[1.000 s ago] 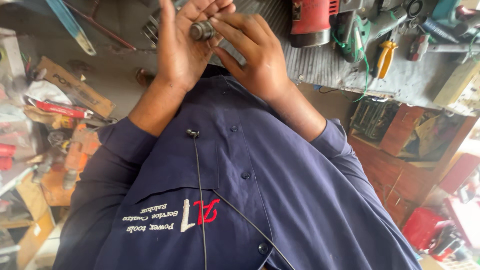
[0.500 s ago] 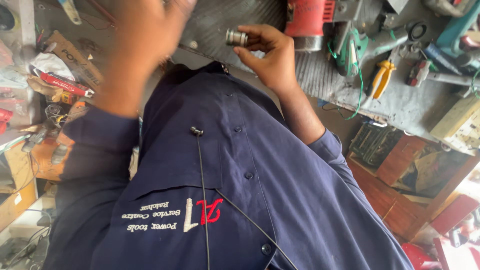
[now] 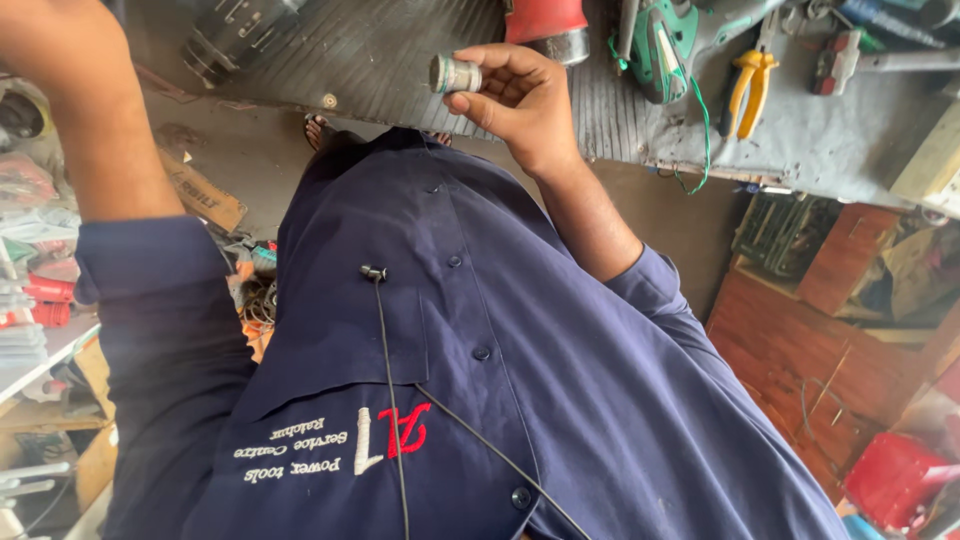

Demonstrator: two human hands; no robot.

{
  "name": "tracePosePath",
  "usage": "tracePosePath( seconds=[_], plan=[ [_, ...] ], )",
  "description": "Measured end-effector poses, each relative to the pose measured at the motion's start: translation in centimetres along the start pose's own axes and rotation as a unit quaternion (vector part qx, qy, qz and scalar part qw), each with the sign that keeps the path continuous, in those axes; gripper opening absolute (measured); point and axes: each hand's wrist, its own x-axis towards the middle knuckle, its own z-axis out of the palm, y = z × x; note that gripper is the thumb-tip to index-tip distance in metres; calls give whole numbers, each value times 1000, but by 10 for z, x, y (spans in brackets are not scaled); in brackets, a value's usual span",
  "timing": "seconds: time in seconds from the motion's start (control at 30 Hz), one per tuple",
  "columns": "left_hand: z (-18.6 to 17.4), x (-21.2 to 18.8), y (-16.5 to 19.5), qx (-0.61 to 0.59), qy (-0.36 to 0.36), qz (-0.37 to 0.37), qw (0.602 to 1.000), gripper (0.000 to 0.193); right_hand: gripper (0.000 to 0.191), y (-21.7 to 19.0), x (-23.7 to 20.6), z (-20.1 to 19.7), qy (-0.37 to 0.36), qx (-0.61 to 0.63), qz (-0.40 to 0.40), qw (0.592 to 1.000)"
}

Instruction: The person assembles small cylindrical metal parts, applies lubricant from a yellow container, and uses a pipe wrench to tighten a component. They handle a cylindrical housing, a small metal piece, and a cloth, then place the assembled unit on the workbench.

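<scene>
My right hand [image 3: 520, 100] is raised over the edge of the workbench and pinches a small grey metal cylinder [image 3: 455, 74] between thumb and fingertips. The cylinder lies sideways with one end pointing left. My left forearm [image 3: 95, 130] rises along the left side, bare below a rolled dark blue sleeve. Its hand is cut off by the top left corner. My dark blue shirt [image 3: 520, 330] fills the lower middle, with a thin black cable [image 3: 385, 380] clipped to it.
The workbench has a ribbed grey mat [image 3: 400, 60]. On it lie a black drill chuck [image 3: 225, 40], a red power tool [image 3: 545, 20], a green power tool [image 3: 665, 45], yellow-handled pliers [image 3: 750, 85] and a hammer [image 3: 870, 55]. Cluttered shelves [image 3: 40, 300] stand at left. A red box [image 3: 895, 480] sits low right.
A second ago both hands held the metal part together. My left hand let go and swung up and left out of view. My right hand keeps the part.
</scene>
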Motion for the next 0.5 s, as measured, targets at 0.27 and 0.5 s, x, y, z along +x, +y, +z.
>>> tracePosePath(
  seconds=[0.27,0.5],
  plan=[
    [-22,-122,100,-419,-217,239,849,31,40,-4,-9,24,42,-115,-66,990],
    [-73,-157,147,-625,-459,273,570,35,30,-17,-9,63,145,-205,-126,960]
  ],
)
